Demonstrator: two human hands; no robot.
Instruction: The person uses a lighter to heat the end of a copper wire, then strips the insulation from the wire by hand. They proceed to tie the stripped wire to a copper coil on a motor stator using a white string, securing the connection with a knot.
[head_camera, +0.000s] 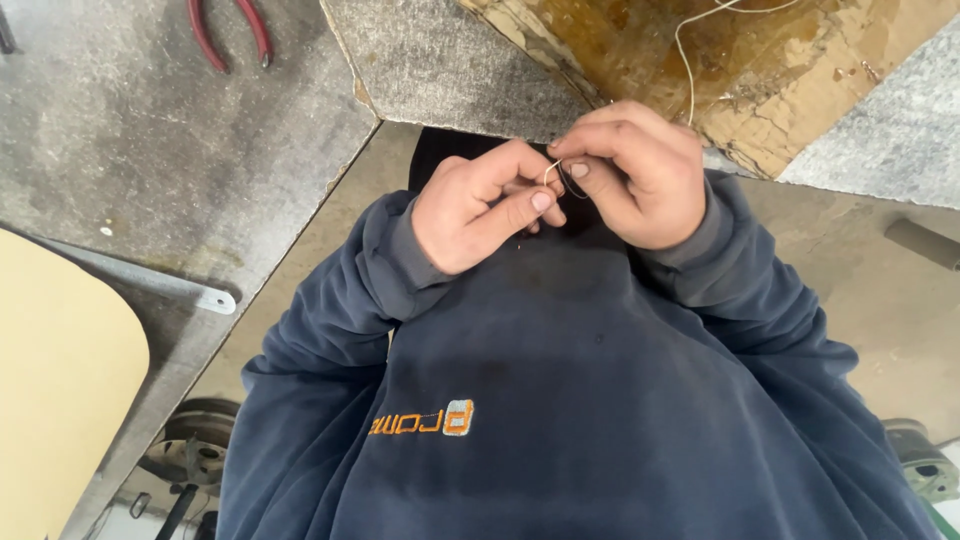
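Note:
My left hand (480, 205) and my right hand (635, 170) meet close to my chest, just under the edge of a grey workbench (130, 130). Both pinch a thin pale thread (690, 60) between thumb and fingertips. The thread runs up from my fingers across a worn cardboard sheet (760, 70) on the bench. A small dark loop, perhaps a thin wire or ring, shows between my fingers, too small to tell. My dark blue sweatshirt (560, 400) fills the lower part of the view.
Red-handled pliers (230, 30) lie at the top left of the bench. A flat metal bracket (150, 280) lies near the bench's edge, beside a pale yellow board (60, 370). Round metal parts (195, 445) rest on the floor below.

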